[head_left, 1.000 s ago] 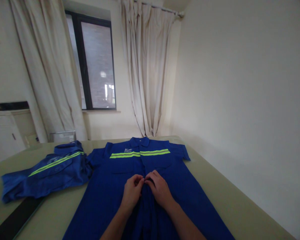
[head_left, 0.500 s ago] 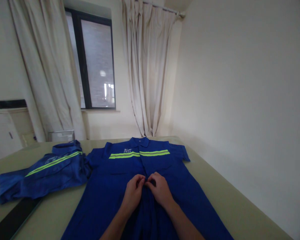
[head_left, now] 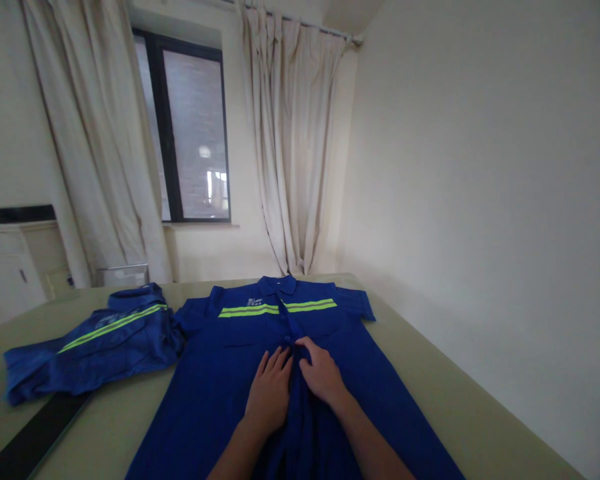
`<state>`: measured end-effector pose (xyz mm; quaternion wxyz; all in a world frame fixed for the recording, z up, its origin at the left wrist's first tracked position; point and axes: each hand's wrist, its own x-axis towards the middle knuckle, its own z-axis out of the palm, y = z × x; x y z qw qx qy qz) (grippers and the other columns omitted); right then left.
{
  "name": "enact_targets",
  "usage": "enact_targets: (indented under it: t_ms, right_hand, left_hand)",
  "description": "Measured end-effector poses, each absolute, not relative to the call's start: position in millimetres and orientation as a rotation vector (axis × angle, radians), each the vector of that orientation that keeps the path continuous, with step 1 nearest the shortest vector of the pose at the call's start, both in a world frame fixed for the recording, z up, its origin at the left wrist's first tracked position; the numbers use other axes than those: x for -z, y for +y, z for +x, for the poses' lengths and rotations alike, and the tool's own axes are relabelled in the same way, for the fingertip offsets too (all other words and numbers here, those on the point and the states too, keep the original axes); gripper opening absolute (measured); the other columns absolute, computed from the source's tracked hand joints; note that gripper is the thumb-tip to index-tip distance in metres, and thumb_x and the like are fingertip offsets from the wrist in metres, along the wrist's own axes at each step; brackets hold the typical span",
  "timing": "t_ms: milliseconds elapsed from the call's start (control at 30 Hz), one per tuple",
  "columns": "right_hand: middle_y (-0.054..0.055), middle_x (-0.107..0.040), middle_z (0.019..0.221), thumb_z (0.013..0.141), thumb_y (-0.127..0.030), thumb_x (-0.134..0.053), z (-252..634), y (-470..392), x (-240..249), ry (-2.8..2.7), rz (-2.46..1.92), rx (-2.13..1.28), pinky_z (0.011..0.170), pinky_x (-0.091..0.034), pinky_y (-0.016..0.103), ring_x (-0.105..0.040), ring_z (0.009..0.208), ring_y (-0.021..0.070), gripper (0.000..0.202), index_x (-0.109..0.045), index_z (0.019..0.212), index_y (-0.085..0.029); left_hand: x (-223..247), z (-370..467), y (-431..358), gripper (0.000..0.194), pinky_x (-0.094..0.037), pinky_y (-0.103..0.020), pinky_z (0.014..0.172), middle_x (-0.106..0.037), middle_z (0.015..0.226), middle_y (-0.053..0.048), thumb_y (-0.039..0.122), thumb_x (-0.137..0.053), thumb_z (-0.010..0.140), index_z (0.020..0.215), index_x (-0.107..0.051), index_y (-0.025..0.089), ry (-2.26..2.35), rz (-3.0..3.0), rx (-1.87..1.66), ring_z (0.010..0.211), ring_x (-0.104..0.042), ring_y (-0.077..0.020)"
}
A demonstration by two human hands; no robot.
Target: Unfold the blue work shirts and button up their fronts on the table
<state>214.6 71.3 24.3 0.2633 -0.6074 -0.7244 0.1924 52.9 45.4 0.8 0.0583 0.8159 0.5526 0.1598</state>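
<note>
A blue short-sleeved work shirt (head_left: 215,373) with a yellow-green reflective stripe across the chest lies spread out, collar away from me. My left hand (head_left: 270,392) rests on the cloth just left of the front opening, its fingers stretched out and holding nothing. Beside it, my right hand (head_left: 321,373) pinches the edge of the front opening between thumb and index finger. Above the hands the opening gapes a little, and small buttons seem to show along it.
At the left a second blue garment (head_left: 110,347) with the same stripe lies folded over a dark flat strip (head_left: 40,433). Both rest on a greenish table (head_left: 410,360). A bare wall (head_left: 480,200) runs along the right; curtains (head_left: 300,147) flank the window (head_left: 197,133) ahead.
My left hand has gone from a pinch at the opening to lying flat with fingers extended. My right hand stays at the edge, and the opening now gapes more. The view has tilted slightly.
</note>
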Motion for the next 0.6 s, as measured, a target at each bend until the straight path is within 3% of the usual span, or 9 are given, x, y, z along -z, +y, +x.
enact_targets:
  t_ms: [100, 233, 367, 500, 600]
  right_hand:
    - [0.003, -0.072, 0.12, 0.092, -0.02, -0.049, 206.0, 72.4, -33.2, -1.996, -1.721, -0.465, 0.089, -0.048, 0.033, -0.068, 0.11, 0.0233, 0.043, -0.063, 0.13, -0.034]
    - [0.009, -0.069, 0.117, 0.096, -0.029, -0.054, 191.1, 79.8, -40.4, -2.059, -1.804, -0.355, 0.081, -0.049, 0.036, -0.07, 0.102, 0.0267, 0.023, -0.072, 0.11, -0.028]
    - [0.003, -0.067, 0.113, 0.089, -0.028, -0.068, 188.7, 81.3, -32.6, -2.08, -1.74, -0.393, 0.08, -0.046, 0.031, -0.069, 0.102, 0.0226, 0.017, -0.071, 0.105, -0.029]
    - [0.001, -0.067, 0.11, 0.092, -0.031, -0.064, 195.2, 77.0, -19.0, -2.047, -1.647, -0.426, 0.079, -0.044, 0.027, -0.067, 0.101, 0.0186, 0.013, -0.071, 0.103, -0.029]
    - [0.001, -0.067, 0.108, 0.094, -0.028, -0.061, 197.9, 74.9, -14.3, -2.069, -1.626, -0.387, 0.077, -0.044, 0.027, -0.067, 0.1, 0.0192, 0.014, -0.072, 0.103, -0.029]
  left_hand:
    - [3.9, 54.3, 39.6, 0.064, -0.015, -0.052, 0.126, -0.032, 0.166, -0.012, 0.028, -0.048, 0.09, 0.153, -0.046, 0.02, 1.609, 2.524, -0.306, 0.156, -0.021, -0.0308]
    - [6.4, 57.0, 17.1, 0.063, -0.018, -0.054, 0.125, -0.037, 0.164, -0.013, 0.03, -0.053, 0.087, 0.149, -0.053, 0.024, 1.6, 2.516, -0.274, 0.155, -0.024, -0.0339]
    - [-5.3, 54.0, 0.2, 0.057, -0.031, -0.055, 0.118, -0.047, 0.157, -0.015, 0.026, -0.058, 0.082, 0.138, -0.064, 0.023, 1.594, 2.487, -0.267, 0.147, -0.039, -0.0383]
    - [-25.2, 50.6, 19.1, 0.035, -0.045, -0.042, 0.101, -0.073, 0.121, -0.01, 0.026, -0.045, 0.093, 0.112, -0.074, 0.026, 1.723, 2.281, -0.492, 0.116, -0.063, -0.0278]
    - [-27.6, 54.2, 44.9, 0.036, -0.048, -0.033, 0.088, -0.072, 0.109, -0.009, 0.027, -0.037, 0.098, 0.103, -0.072, 0.022, 1.911, 2.093, -0.621, 0.102, -0.067, -0.0226]
